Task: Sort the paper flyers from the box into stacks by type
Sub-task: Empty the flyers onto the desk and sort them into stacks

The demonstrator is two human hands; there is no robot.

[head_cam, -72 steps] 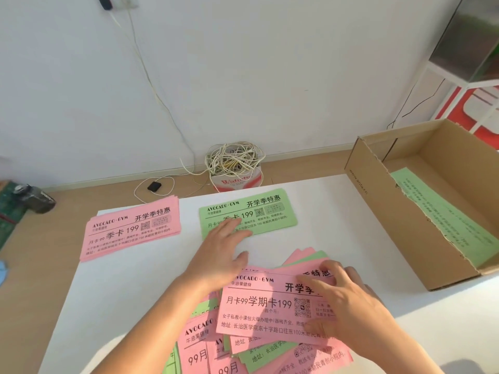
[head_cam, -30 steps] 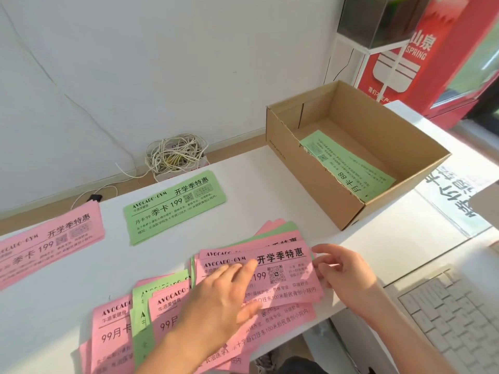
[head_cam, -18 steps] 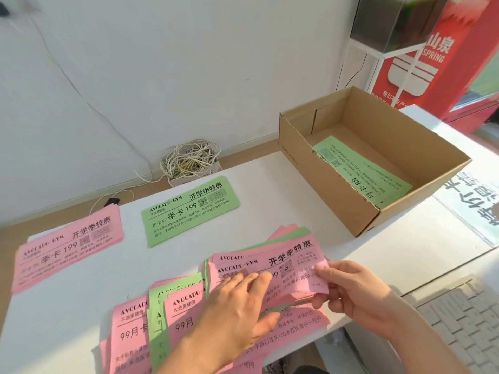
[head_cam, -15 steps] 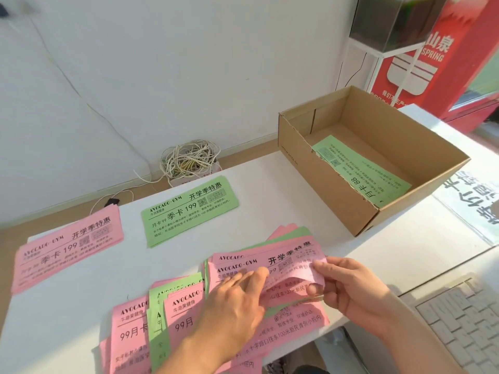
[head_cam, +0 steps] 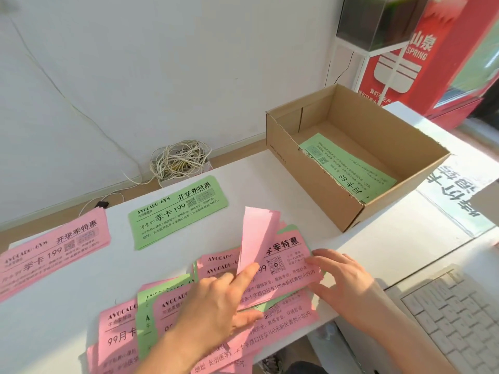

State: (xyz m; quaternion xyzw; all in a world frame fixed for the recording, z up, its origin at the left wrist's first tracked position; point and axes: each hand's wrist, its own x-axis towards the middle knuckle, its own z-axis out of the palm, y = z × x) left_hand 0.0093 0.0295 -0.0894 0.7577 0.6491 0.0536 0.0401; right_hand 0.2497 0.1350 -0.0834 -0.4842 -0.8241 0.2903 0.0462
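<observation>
Head view: the left hand (head_cam: 216,311) pinches one raised pink flyer (head_cam: 256,238) by its lower end, index finger extended along it. The sheet stands nearly upright above the mixed pile (head_cam: 283,282), blank back facing the camera. The thumb's placement cannot be made out. The right hand (head_cam: 343,282) lies with straight, spread fingers on the right edge of that pile, touching the top pink sheet and gripping nothing. The pile, pink and green sheets fanned and overlapping, sits at the near edge of the white table (head_cam: 378,238), some sheets overhanging. Two sorted stacks lie farther back and well apart from the pile: a pink stack (head_cam: 54,249) at the left, a green stack (head_cam: 178,211) beside it toward the centre, both print side up. The cardboard box (head_cam: 310,190) stands open on the table to the right, with green flyers (head_cam: 348,168) flat on its floor. A white keyboard (head_cam: 453,327) is at lower right. A cable coil (head_cam: 178,160) lies on the floor behind the table.
</observation>
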